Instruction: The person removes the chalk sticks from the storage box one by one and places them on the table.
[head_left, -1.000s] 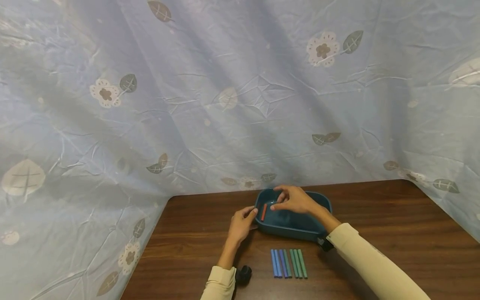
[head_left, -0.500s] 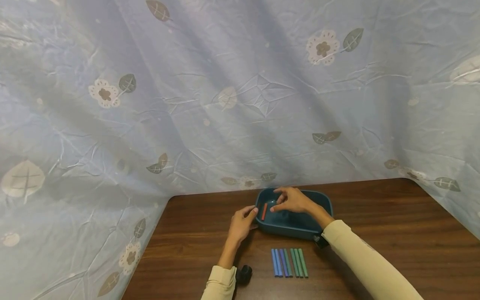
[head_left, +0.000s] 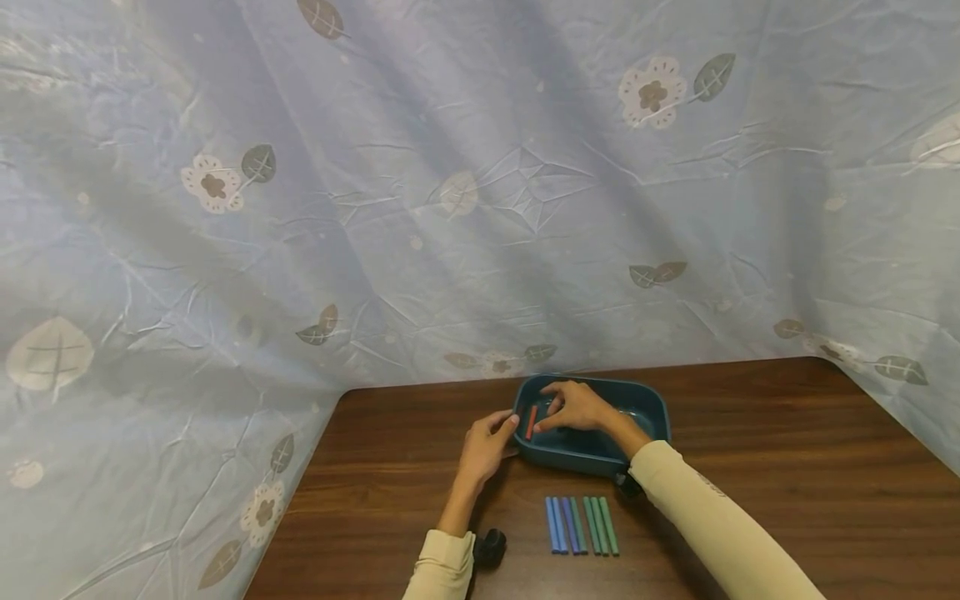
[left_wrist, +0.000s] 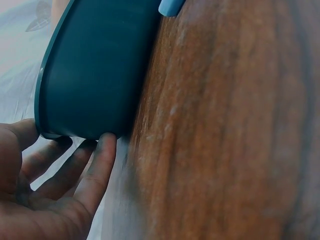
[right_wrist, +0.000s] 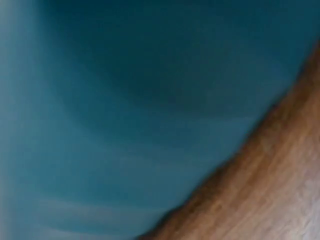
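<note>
A dark teal basin point(head_left: 573, 461) stands near the table's far edge, with a short red stick point(head_left: 532, 422) lying inside at its left end. My left hand point(head_left: 483, 450) touches that end from outside; in the left wrist view its fingertips point(left_wrist: 106, 141) rest against the basin wall point(left_wrist: 95, 70). My right hand point(head_left: 581, 408) reaches into the basin, thumb and fingers apart and nothing visible between them. Its thumb tip is close to the red stick; whether they touch I cannot tell. The right wrist view shows only the blurred basin wall point(right_wrist: 125, 125), no hand.
In front of the basin, several slim sticks lie side by side: blue sticks point(head_left: 556, 525), a purple stick point(head_left: 569, 525) and green sticks point(head_left: 600, 527). All of this is on a dark wooden table point(head_left: 360, 517). A patterned curtain point(head_left: 450, 208) hangs behind it.
My right hand has moved lower and a little left inside the basin, its thumb now nearer the red stick. My left hand keeps its place at the basin's end.
</note>
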